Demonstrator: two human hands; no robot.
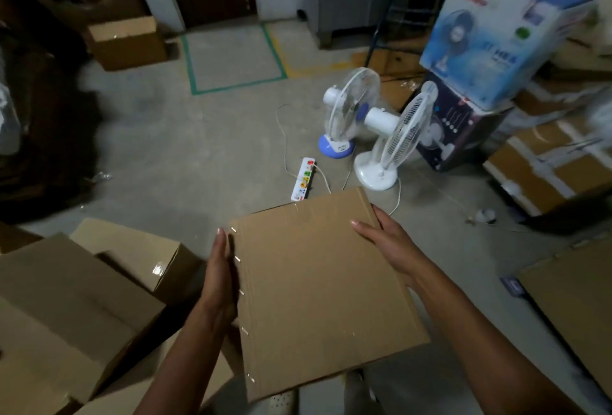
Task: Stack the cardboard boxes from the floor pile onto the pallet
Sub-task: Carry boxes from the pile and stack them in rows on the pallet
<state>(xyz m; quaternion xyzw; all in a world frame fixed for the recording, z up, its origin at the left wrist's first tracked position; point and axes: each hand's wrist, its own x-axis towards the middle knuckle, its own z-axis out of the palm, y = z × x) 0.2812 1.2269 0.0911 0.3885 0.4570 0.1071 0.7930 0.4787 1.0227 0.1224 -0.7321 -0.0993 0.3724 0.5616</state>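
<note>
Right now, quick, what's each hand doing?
Left hand: open, straight fingers pressed flat against the stapled edge of the flat brown cardboard box.
Right hand: grips the box's opposite edge, thumb on top.

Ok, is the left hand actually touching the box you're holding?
Touching. The head view shows the left hand pressed flat against the stapled left side of the cardboard box, with no gap between them.
</note>
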